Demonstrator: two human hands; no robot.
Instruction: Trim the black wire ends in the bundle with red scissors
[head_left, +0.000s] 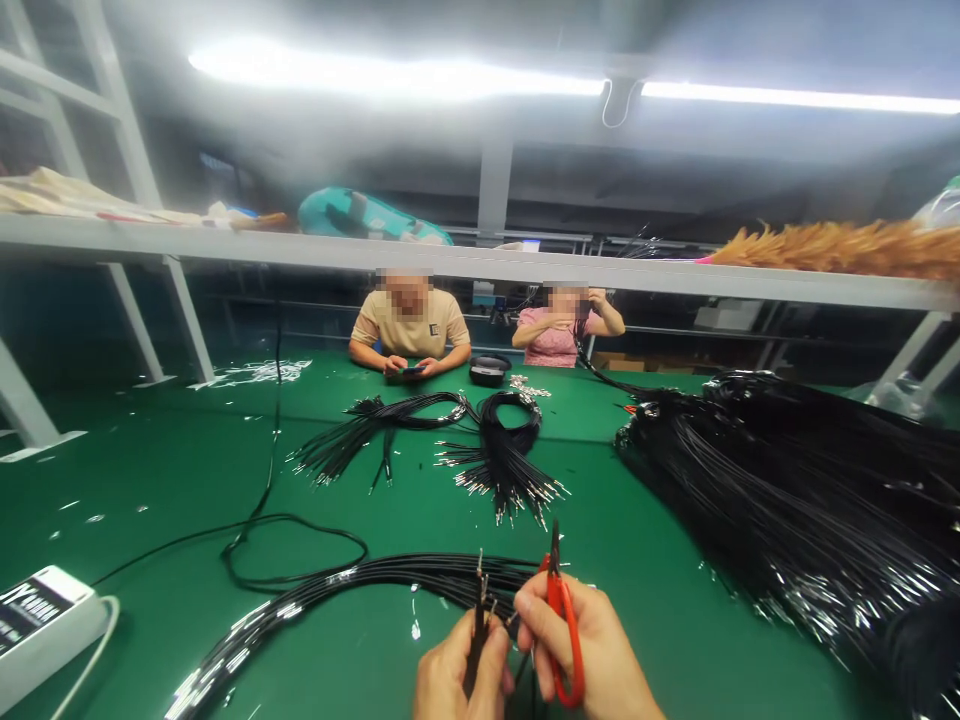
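Observation:
My left hand [463,668] is closed around a few black cable ends [477,625], whose stripped, metallic tips point up. Close beside it, my right hand [581,640] grips red-handled scissors [568,640] with the dark blades pointing up and away. The thumb and fingers of that hand also pinch near the cable ends; exactly what they touch is hidden. Behind both hands, a long bundle of black cables [360,575] curves across the green table [330,660] toward the lower left.
Two coiled cable bundles, one left [405,410] and one right [510,440], lie ahead. A large cable pile [772,480] covers the right side. A white box [49,625] stands at left. Two people sit opposite under a white shelf [480,258]; one handles cables.

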